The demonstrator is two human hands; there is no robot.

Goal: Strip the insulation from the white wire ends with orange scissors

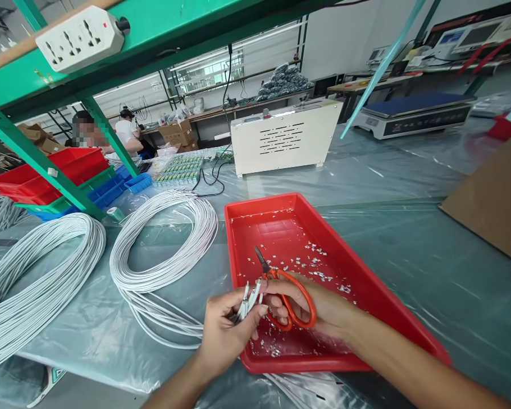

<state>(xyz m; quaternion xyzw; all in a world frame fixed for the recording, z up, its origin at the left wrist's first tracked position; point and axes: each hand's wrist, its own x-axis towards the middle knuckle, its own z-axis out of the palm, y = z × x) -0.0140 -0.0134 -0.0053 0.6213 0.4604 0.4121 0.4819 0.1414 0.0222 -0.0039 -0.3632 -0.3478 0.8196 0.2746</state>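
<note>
The left hand (225,326) is pinching a small bundle of white, round cable ends (250,300), its fingers grasping them over the near left part of a rectangular red plastic tray (276,227). The right hand (329,304) is holding orange-handled metal scissors (272,274) just beside the bundle — its fingers are wrapping around the handles, and the dark blades are pointing away, above the tray. Small whitish scraps (344,288) are lying scattered inside. A large coil of white cable (204,227) is resting left of the tray on the plastic-covered, greenish desk (395,233), strands trailing toward the left hand.
</note>
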